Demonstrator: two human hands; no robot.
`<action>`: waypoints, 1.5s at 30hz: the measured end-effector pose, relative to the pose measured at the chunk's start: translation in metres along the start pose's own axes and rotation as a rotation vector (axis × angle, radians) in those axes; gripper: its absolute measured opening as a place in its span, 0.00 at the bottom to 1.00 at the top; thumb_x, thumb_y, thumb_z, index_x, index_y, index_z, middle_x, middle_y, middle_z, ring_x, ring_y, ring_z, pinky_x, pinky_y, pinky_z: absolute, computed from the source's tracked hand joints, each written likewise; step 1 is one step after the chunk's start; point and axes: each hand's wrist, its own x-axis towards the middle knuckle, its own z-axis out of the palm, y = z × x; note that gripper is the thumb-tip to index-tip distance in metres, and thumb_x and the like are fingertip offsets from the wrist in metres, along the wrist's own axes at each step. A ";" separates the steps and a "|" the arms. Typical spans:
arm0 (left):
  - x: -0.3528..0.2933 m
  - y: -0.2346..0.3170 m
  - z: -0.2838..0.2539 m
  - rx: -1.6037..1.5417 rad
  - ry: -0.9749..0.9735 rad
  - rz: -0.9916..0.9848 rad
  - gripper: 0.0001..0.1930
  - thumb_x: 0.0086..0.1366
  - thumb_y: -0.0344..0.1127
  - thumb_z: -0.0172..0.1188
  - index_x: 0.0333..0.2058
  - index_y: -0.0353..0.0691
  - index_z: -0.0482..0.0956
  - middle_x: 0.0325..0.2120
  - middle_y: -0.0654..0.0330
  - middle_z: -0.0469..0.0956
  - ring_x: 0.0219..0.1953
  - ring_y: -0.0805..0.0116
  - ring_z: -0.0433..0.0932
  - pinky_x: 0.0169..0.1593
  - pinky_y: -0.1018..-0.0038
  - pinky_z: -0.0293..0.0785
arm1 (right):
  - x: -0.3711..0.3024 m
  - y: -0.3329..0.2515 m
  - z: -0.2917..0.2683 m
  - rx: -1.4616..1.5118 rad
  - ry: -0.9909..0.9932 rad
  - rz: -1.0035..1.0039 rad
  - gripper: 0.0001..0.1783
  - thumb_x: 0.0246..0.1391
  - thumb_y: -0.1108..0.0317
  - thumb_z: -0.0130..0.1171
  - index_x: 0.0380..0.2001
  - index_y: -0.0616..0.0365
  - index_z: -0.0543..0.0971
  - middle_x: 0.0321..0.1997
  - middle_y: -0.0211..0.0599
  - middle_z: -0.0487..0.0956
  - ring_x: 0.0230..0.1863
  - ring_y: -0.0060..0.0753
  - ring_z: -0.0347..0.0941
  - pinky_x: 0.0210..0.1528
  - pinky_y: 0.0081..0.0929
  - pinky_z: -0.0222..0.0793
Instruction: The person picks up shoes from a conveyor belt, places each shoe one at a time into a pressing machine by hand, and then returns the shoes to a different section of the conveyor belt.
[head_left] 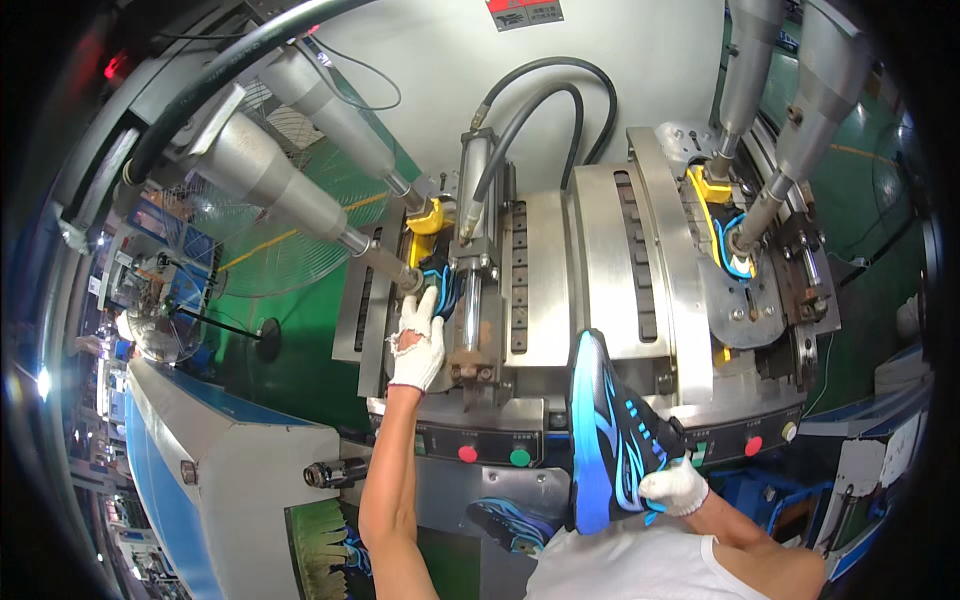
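In a white glove with a torn patch on its back, my left hand (416,348) reaches to the left station of the machine. Its fingers are stretched apart, the tips at a black shoe with blue trim (440,288). That shoe sits under a metal press rod, beside a yellow block (426,218). My right hand (676,487), also gloved, grips a black and blue sneaker (612,440) near its heel end. This sneaker stands toe up in front of the machine, its blue gradient sole facing left. Part of the right hand is hidden behind the shoe.
Another shoe with blue trim (738,250) is clamped at the right station. A control panel with red and green buttons (492,455) runs along the machine's front. Below lies another sneaker (510,525). A fan (270,215) stands at left; black hoses (545,75) arch over the cylinder.
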 end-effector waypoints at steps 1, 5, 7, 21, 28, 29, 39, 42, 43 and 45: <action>0.016 -0.003 0.005 -0.091 -0.062 -0.022 0.31 0.69 0.28 0.57 0.71 0.42 0.68 0.71 0.35 0.61 0.71 0.36 0.63 0.72 0.54 0.62 | 0.003 0.003 -0.001 -0.042 0.016 -0.053 0.50 0.49 0.81 0.65 0.76 0.62 0.59 0.68 0.45 0.76 0.61 0.40 0.77 0.66 0.39 0.74; 0.058 -0.029 0.056 0.139 0.080 -0.050 0.38 0.65 0.39 0.66 0.73 0.48 0.63 0.67 0.33 0.64 0.67 0.32 0.66 0.65 0.48 0.66 | -0.014 0.000 -0.014 -0.308 0.067 0.025 0.52 0.46 0.82 0.65 0.76 0.61 0.59 0.70 0.44 0.74 0.64 0.40 0.74 0.68 0.40 0.72; 0.078 -0.037 0.073 0.299 0.152 -0.021 0.33 0.63 0.38 0.67 0.67 0.49 0.70 0.58 0.33 0.71 0.58 0.31 0.72 0.57 0.44 0.72 | -0.019 -0.002 -0.008 -0.246 0.119 0.001 0.57 0.42 0.85 0.65 0.78 0.59 0.55 0.73 0.45 0.70 0.67 0.44 0.73 0.70 0.45 0.71; -0.031 0.027 -0.072 0.013 0.473 -0.140 0.25 0.59 0.37 0.72 0.56 0.49 0.79 0.53 0.47 0.74 0.55 0.44 0.78 0.58 0.53 0.75 | 0.032 0.017 0.033 -0.241 0.263 -0.056 0.27 0.53 0.76 0.68 0.58 0.66 0.77 0.43 0.41 0.85 0.40 0.34 0.82 0.50 0.33 0.81; -0.267 0.033 -0.120 0.004 0.588 -0.408 0.25 0.54 0.28 0.73 0.52 0.38 0.79 0.52 0.47 0.74 0.53 0.46 0.78 0.59 0.55 0.75 | 0.308 0.039 0.141 -0.197 -0.098 0.040 0.09 0.57 0.77 0.66 0.42 0.59 0.83 0.36 0.36 0.85 0.33 0.33 0.83 0.28 0.37 0.82; -0.300 0.038 -0.117 0.007 0.543 -0.535 0.25 0.53 0.27 0.72 0.52 0.38 0.79 0.52 0.47 0.74 0.54 0.45 0.77 0.59 0.55 0.75 | 0.363 0.049 0.129 -0.283 0.028 0.006 0.07 0.56 0.77 0.65 0.39 0.59 0.82 0.35 0.37 0.84 0.32 0.35 0.82 0.26 0.38 0.80; -0.532 0.109 -0.002 0.190 0.305 -1.515 0.29 0.52 0.33 0.75 0.56 0.48 0.80 0.57 0.46 0.75 0.56 0.41 0.78 0.59 0.51 0.74 | 0.580 0.102 0.016 -2.751 -0.029 -0.529 0.14 0.54 0.56 0.61 0.33 0.52 0.89 0.40 0.42 0.88 0.43 0.46 0.85 0.44 0.47 0.80; -0.534 0.124 0.032 0.120 0.375 -1.597 0.33 0.56 0.34 0.73 0.62 0.50 0.76 0.56 0.47 0.75 0.58 0.42 0.76 0.61 0.52 0.72 | 0.556 0.080 0.053 -2.667 -0.159 -0.522 0.16 0.58 0.58 0.63 0.39 0.59 0.88 0.38 0.40 0.87 0.41 0.39 0.84 0.46 0.45 0.76; -0.547 0.123 0.059 0.076 0.424 -1.582 0.36 0.56 0.36 0.74 0.65 0.50 0.73 0.57 0.47 0.76 0.59 0.43 0.76 0.62 0.52 0.72 | 0.542 0.087 0.070 -2.057 -0.052 -0.154 0.15 0.60 0.60 0.64 0.42 0.61 0.86 0.42 0.37 0.87 0.42 0.36 0.83 0.47 0.42 0.77; -0.539 0.124 0.104 0.021 0.331 -1.560 0.41 0.55 0.35 0.75 0.68 0.47 0.68 0.59 0.45 0.72 0.59 0.40 0.75 0.62 0.53 0.72 | 0.534 0.050 0.062 -1.846 -0.241 -0.279 0.20 0.58 0.62 0.68 0.49 0.63 0.84 0.46 0.38 0.86 0.44 0.36 0.82 0.49 0.37 0.77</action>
